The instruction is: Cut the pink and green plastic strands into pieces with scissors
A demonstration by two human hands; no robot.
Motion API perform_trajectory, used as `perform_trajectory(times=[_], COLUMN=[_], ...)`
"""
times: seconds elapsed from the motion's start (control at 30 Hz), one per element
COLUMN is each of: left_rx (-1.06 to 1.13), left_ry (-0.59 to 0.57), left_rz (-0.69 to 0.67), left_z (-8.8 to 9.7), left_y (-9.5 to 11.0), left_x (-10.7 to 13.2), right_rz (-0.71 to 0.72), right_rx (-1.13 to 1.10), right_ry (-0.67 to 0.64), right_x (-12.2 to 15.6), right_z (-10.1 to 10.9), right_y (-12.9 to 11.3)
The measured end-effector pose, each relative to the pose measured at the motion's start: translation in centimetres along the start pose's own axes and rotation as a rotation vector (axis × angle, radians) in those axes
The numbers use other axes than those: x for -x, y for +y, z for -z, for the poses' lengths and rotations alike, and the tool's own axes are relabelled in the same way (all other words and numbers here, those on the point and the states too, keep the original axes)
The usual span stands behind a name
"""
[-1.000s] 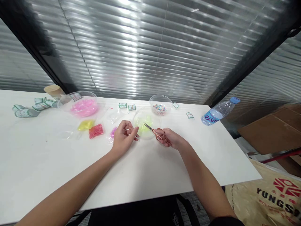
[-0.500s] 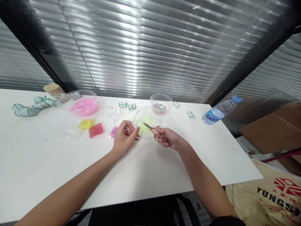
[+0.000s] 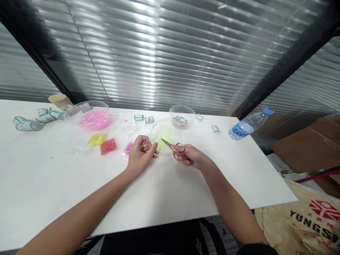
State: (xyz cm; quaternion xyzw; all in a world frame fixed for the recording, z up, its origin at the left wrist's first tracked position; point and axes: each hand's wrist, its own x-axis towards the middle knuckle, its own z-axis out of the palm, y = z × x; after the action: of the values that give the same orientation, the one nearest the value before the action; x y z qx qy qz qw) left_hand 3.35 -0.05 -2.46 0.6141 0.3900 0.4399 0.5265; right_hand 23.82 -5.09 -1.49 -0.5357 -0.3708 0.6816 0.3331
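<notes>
My right hand [image 3: 190, 156] grips a pair of scissors [image 3: 175, 150] with copper-coloured handles. Their short blades point left and look nearly closed, over a clear round bowl [image 3: 180, 136] with yellow-green pieces [image 3: 166, 136] in it. At the bowl's near left rim is my left hand [image 3: 142, 152], its fingers curled in and the thumb toward the blades. Whatever those fingers may hold is too small or hidden to make out. Just left of that hand lies a small bag of purple beads [image 3: 128, 148].
Farther left are a red packet [image 3: 108, 146], a yellow packet [image 3: 97, 139] and a large clear bowl [image 3: 106, 106] of pink pieces. Behind stands a bowl [image 3: 192, 110] of mixed beads. A water bottle [image 3: 248, 125] leans at right. Several green-and-white labelled pouches [image 3: 29, 125] lie far left.
The scissor blades look closer together than before. Both hands have stayed almost where they were.
</notes>
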Motion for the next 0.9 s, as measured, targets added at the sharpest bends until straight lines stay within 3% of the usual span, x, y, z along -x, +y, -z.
perform_trajectory(times=[0.2, 0.43, 0.67, 0.9], left_rx=[0.039, -0.12, -0.115, -0.08], left_ry=[0.049, 0.083, 0.109, 0.093], left_rz=[-0.013, 0.04, 0.079, 0.074], left_z=[0.2, 0.8, 0.9, 1.0], left_y=[0.1, 0.7, 0.7, 0.5], left_x=[-0.2, -0.6, -0.9, -1.0], right_rz=[0.049, 0.171, 0.305, 0.312], right_rx=[0.103, 0.425, 0.499, 0.511], right_ry=[0.02, 0.179, 0.238, 0.24], right_x=[0.5, 1.4, 1.5, 1.7], right_z=[-0.2, -1.9, -3.3, -3.6], right_y=[-0.3, -0.3, 0.4, 0.2])
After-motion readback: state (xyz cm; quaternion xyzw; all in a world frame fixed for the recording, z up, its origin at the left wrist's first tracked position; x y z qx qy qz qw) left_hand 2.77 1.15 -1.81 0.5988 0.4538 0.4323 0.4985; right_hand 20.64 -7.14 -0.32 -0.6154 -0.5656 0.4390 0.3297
